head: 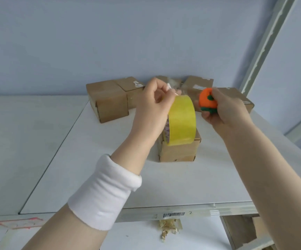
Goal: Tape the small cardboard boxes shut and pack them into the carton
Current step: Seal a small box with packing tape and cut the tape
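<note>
Your left grip (151, 107) pinched the top of the tape (182, 120), over a box (178, 152) on the worktop (110, 177). Your right grip (225, 110) held an orange ball (206, 101)

— Left hand (151, 105) grips a yellow tape roll (182, 121) upright on a small cardboard box (178, 151); white worktop (101, 177) beneath.
— Right hand (224, 110) holds an orange-and-green object (207, 101) beside it; more boxes (108, 100) behind.

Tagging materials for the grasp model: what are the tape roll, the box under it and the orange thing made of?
Tape roll: glossy yellow plastic film, by its sheen. Box: matte brown cardboard, layered flap edges showing. Orange thing in the right hand: matte, soft-looking, maybe felt or foam with green trim; unsure.
</note>
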The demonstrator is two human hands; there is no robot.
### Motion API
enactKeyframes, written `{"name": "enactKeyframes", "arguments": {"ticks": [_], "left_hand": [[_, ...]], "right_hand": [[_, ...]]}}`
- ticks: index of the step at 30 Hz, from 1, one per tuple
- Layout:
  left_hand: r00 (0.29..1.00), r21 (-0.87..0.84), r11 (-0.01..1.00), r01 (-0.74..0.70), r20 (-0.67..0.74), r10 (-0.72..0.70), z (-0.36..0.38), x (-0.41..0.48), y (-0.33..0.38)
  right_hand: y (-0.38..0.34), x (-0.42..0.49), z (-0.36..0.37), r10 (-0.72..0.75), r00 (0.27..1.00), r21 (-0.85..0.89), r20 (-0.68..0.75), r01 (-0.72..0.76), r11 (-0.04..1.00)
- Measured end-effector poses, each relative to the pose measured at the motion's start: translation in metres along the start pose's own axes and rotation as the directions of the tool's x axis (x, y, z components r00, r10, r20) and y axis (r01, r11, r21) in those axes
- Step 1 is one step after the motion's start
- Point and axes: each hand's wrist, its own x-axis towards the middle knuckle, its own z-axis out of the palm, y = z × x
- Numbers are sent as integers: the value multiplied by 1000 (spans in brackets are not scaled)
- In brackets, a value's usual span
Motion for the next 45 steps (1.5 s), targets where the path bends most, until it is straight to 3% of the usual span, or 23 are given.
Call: {"name": "enactKeyframes", "arguments": {"ticks": [2,3,5,7,9,13,16,17,18,21,23,25,28,31,35,40,45], "left_hand": [[1000,-62,998,26,-12,-26,1,4,-2],[999,-71,997,37,-18,-38,1,6,-3],[998,-66,996,63,-22,-64,2,10,-6],[995,-66,994,92,-16,-93,5,12,-7],[991,-86,987,134,-17,-136,7,15,-7],[977,-109,971,212,17,-211,2,22,-7],[979,-13,980,199,49,-198,1,24,-5],[980,3,981,192,46,-192,1,24,-4],[982,15,983,184,35,-185,1,25,-5],[984,18,984,179,-29,-178,3,29,-10],[977,-3,979,202,-64,-202,6,34,-14],[974,11,976,219,-57,-218,7,43,-16],[962,45,964,262,64,-265,1,62,-21],[901,166,918,361,193,-389,-3,77,-34],[880,260,876,407,144,-452,-4,92,-61],[838,191,844,501,137,-529,-5,95,-89],[849,221,854,471,151,-507,-5,99,-106]], "right_hand": [[10,9,-21,36,998,-114,-56,-42,993],[18,16,-32,45,996,-252,-77,-63,966],[38,27,-51,6,991,-557,-131,-79,827],[57,34,-65,-70,986,-747,-150,-67,661],[72,38,-73,-92,989,-833,-118,-48,551],[89,46,-79,-92,993,-899,-76,-29,437],[91,46,-78,-179,983,-982,-35,-1,188],[87,42,-75,-248,969,-979,13,63,194],[78,36,-71,-307,949,-944,73,165,285],[50,1,-47,-339,862,-564,376,504,654],[39,-20,-29,-228,777,-420,586,532,735],[39,-27,-18,-167,714,-358,680,522,774],[34,-27,-4,-222,776,-222,590,420,880],[34,-20,-2,-175,830,-190,530,317,929],[42,-15,-1,-114,836,-342,537,339,876],[54,-9,22,-296,917,-294,269,370,881],[57,-1,42,-321,947,-156,15,320,935]]}}
